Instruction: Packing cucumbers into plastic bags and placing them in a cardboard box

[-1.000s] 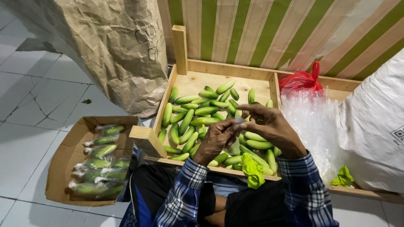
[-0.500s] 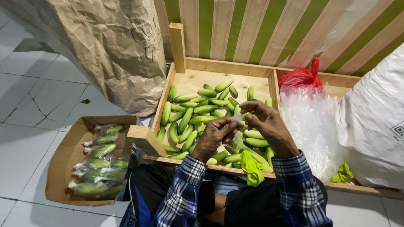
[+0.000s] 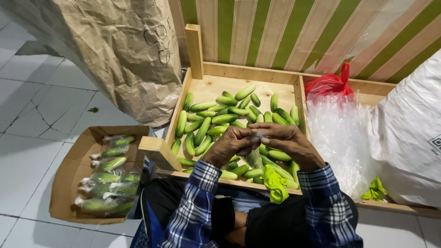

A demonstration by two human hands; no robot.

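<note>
Two hands, left (image 3: 231,146) and right (image 3: 287,140), are pinching a clear bag (image 3: 253,156) shut at its neck above the cucumbers (image 3: 216,120) in the crate (image 3: 202,87), keeping it hanging; bagged ones are sitting in the box (image 3: 69,170).

Green cucumbers (image 3: 216,118), red bag (image 3: 328,85), blue plaid sleeves (image 3: 195,204)

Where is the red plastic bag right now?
In the head view, the red plastic bag sits upper right, behind the clear plastic bags, right of the wooden tray of cucumbers.
</note>
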